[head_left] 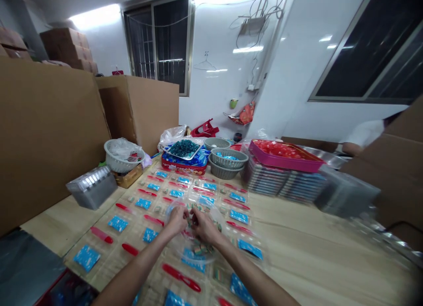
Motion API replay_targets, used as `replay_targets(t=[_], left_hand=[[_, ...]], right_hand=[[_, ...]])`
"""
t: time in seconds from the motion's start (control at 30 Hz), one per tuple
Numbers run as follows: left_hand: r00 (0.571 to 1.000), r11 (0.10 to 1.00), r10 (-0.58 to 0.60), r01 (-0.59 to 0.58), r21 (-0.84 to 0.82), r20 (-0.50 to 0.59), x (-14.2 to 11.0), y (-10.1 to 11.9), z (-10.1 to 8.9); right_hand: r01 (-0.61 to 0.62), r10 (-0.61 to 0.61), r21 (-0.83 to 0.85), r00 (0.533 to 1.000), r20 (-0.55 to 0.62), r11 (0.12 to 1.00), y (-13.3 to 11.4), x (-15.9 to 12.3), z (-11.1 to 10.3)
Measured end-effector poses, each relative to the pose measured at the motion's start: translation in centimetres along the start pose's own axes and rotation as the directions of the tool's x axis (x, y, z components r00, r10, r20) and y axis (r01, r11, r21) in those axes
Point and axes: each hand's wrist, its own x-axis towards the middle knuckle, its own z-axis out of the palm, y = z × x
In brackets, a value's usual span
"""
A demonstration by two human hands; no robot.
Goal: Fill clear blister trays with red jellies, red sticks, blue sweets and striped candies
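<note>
My left hand (178, 219) and my right hand (203, 225) are close together over a round clear plastic container (180, 251). Their fingers are pinched, and whatever they hold is too small and blurred to name. Small greenish and tan pieces (202, 249) lie inside the container, below and around my fingers. Under and around it are rows of clear plastic trays, each with a blue packet (118, 223) and a red pen-shaped piece (181, 277). Some trays also show a small tan piece (218, 274). My forearms cover part of the nearest trays.
Grey baskets (228, 158), a red tray (185, 167) of blue packets and a pink tray (287, 156) on stacked clear cases (267, 180) stand behind. A white basket (124, 163) and clear trays (92, 187) are left. Another person's arm (352, 148) shows far right.
</note>
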Motion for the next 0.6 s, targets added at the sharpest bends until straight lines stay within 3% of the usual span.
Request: replay_targets(t=[0.27,0.6], left_hand=[[0.996,0.997,-0.021,0.028,-0.073,0.089,-0.37,-0.42,0.20],[0.995,0.995,-0.045,0.053,-0.081,0.091,-0.58,-0.01,0.55]], right_hand=[[-0.047,0.047,-0.047,0.999,-0.004,0.998,0.55,0.47,0.50],[-0.117,0.117,0.057,0.993,0.009,0.991,0.29,0.07,0.26]])
